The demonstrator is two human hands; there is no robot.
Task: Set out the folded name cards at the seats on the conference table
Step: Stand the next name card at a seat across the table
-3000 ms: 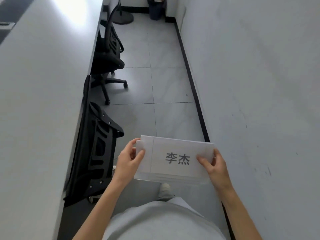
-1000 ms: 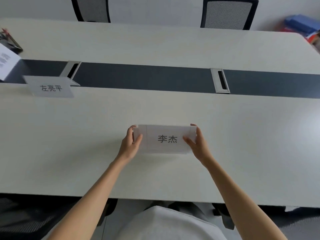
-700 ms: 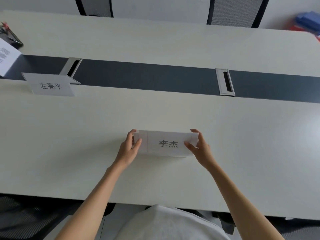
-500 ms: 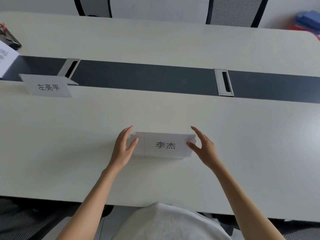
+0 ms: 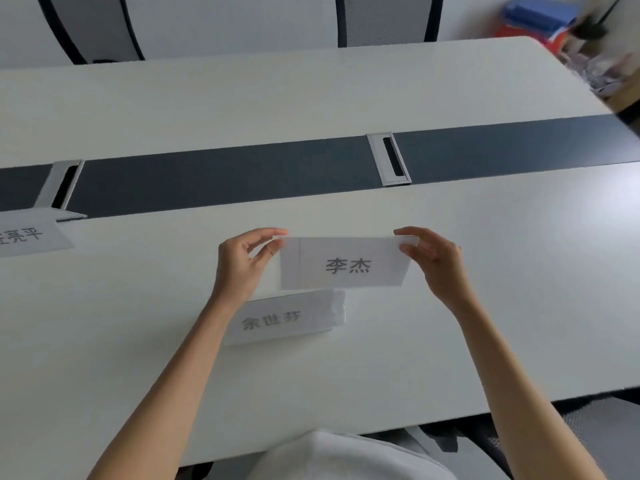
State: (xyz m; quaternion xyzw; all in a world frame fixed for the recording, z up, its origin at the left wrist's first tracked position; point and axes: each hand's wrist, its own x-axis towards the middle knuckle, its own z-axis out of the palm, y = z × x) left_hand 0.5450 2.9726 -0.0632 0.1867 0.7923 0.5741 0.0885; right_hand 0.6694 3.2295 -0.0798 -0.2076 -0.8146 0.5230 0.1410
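Both hands, left hand [image 5: 242, 263] and right hand [image 5: 437, 265], pinch a name card [image 5: 344, 263] above the table [image 5: 485, 271].

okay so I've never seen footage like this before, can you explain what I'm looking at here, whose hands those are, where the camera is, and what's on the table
There is no machine here. The camera is worn on a person's head and looks forward and down, so the two bare arms reaching in from below are that person's own.

The left hand and right hand each pinch a top corner of a white folded name card with dark printed characters.

Just below it, a second name card stands on the pale conference table. A third card sits at the left edge, partly cut off.

A dark strip with two cable slots runs along the table's middle. Chair backs show on the far side.
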